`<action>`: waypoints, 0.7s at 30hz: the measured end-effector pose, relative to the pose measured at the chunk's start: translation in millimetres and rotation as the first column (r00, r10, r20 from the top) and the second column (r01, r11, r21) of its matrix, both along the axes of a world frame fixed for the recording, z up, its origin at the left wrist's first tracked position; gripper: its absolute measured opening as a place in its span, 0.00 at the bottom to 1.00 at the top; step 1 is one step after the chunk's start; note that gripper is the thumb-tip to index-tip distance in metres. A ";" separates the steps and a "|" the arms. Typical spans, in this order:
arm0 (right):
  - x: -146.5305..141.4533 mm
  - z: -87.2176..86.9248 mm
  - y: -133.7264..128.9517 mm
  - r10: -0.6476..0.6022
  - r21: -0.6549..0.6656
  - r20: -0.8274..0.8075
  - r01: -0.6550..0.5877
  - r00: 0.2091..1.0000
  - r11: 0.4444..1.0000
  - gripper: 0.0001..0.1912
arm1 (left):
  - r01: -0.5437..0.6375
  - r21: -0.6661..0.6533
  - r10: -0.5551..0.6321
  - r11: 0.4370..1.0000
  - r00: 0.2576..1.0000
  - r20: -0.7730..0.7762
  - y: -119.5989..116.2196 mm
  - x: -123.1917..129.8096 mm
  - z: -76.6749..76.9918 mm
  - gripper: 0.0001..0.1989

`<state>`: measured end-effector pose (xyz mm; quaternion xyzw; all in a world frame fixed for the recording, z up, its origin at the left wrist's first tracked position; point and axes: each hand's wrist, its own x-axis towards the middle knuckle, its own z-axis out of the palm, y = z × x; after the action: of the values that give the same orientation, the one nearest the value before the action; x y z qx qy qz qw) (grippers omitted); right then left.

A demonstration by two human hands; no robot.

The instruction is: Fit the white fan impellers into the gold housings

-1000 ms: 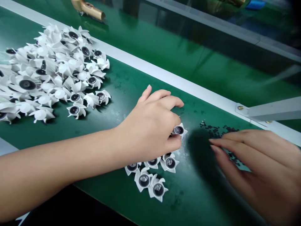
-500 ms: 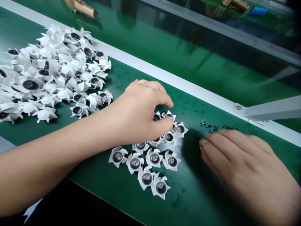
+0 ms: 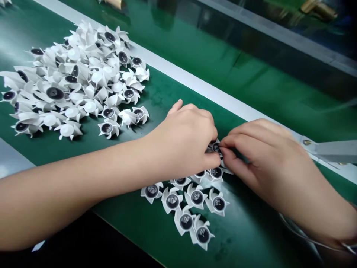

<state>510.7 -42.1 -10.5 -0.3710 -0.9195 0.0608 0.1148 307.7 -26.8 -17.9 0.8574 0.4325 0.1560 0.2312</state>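
My left hand [image 3: 192, 139] is closed round a small white fan wheel [image 3: 216, 147], with thumb and forefinger at its sides. Thumb and forefinger of my right hand [image 3: 264, 152] pinch together at that wheel's dark centre; whatever they hold is too small to make out. Several more white fan wheels [image 3: 197, 197] with dark hubs lie face up below my left hand, some partly hidden by it.
A large heap of white fan wheels [image 3: 97, 77] covers the left part of the green table [image 3: 125, 216]. Behind runs a white rail [image 3: 173, 76], with a metal bracket [image 3: 331, 149] at the right. A brass-coloured object [image 3: 318, 9] is beyond.
My right hand has moved left and up to the fan wheel at my left hand, its fingertips now at the hub. My left hand has closed more. The whole view has shifted slightly.
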 end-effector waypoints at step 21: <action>79.7 -0.3 -59.7 -0.180 0.089 -0.017 0.181 0.984 0.980 0.07 | 0.039 0.011 -0.038 0.999 0.998 -0.039 -7.7 1.0 1.3 0.12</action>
<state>590.4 -101.7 -10.8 -0.4469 -0.8834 0.0102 0.1406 308.8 -34.6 -16.6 0.8699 0.4193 0.1374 0.2204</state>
